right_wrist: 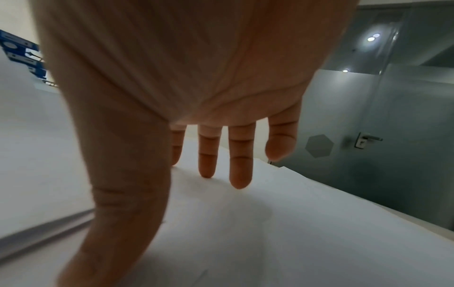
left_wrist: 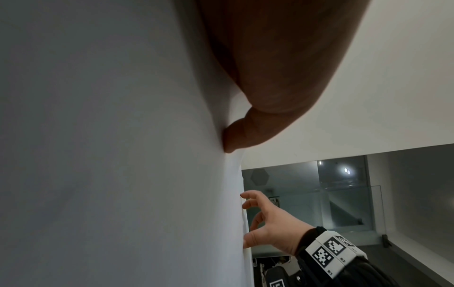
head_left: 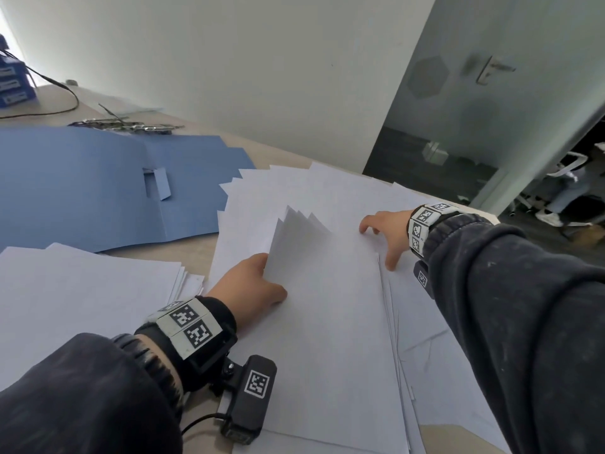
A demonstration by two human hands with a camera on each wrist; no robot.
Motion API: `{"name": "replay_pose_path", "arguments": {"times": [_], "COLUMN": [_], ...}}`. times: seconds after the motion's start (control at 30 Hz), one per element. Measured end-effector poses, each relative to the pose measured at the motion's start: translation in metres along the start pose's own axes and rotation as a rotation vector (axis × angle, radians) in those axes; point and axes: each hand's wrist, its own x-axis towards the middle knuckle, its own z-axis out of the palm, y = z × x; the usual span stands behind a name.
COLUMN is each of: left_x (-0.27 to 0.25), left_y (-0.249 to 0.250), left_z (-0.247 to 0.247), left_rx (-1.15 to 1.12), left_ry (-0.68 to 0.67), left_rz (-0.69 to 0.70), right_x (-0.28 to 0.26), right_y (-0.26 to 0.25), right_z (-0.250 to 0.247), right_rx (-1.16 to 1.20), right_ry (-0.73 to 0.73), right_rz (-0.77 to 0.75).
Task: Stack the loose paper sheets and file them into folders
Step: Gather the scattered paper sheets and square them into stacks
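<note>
Left hand pinches fanned sheets lifted off counter pile; right hand spread, fingertips pressing pile. Blue folder lies open beyond. Advise squaring edges before lifting.

Looks like an office to me: light wood-topped desk covered in loose white paper sheets, an open blue card folder left of my fingers, blue lever-arch binders far left, frosted glass door with metal handle beyond my right fingertips.
</note>
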Motion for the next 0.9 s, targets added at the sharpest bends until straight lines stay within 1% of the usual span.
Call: {"name": "replay_pose_path", "arguments": {"times": [0.13, 0.23, 0.43, 0.6, 0.77, 0.8, 0.9], "left_x": [0.002, 0.002, 0.003, 0.006, 0.006, 0.006, 0.007], "left_y": [-0.002, -0.002, -0.005, -0.008, -0.008, -0.007, -0.008], "left_z": [0.001, 0.001, 0.003, 0.003, 0.004, 0.005, 0.005], "left_rx": [-0.010, -0.036, -0.094, -0.092, -0.102, -0.097, -0.081], "left_ry": [0.004, -0.008, -0.022, -0.006, -0.005, -0.007, 0.009], "left_rz": [-0.011, -0.022, -0.022, -0.024, -0.022, -0.016, -0.005], "right_x": [0.000, 0.002, 0.006, 0.007, 0.002, 0.000, -0.013], "right_y": [0.010, 0.014, 0.017, 0.021, 0.025, 0.028, 0.043], "right_z": [0.005, 0.012, 0.016, 0.016, 0.017, 0.019, 0.025], "right_rx": [0.059, 0.112, 0.138, 0.099, -0.039, -0.005, 0.204], "right_ry": [0.012, 0.048, 0.091, 0.131, 0.111, 0.109, 0.106], "right_rz": [0.001, -0.017, -0.024, -0.002, 0.054, 0.069, 0.072]}}
